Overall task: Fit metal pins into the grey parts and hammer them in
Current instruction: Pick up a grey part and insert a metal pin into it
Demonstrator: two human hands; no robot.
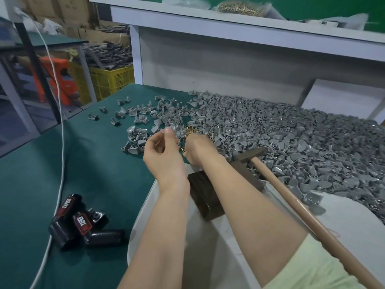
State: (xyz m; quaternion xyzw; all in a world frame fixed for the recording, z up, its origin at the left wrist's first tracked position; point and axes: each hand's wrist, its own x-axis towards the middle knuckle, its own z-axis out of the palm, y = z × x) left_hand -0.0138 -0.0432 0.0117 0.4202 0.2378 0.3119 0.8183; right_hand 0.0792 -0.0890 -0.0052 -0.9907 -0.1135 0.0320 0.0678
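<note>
My left hand [164, 157] is raised over the green mat, its fingertips pinched on what looks like a small grey part [168, 130]. My right hand [198, 150] lies knuckles up beside it, fingers curled down into a small heap of brass metal pins [190, 131]. A few pins [183, 150] show at its thumb side. The hammer lies behind my right forearm, its dark head [249, 156] on the grey parts and its wooden handle [302, 207] running to the lower right. A dark wooden block [203, 195] sits under my wrists.
A huge pile of grey parts [291, 138] covers the right of the table, and loose ones [141, 113] are scattered to the left. A white basin [141, 222] is in front of me. Black tape tools [77, 222] and a white cable [60, 126] lie on the left.
</note>
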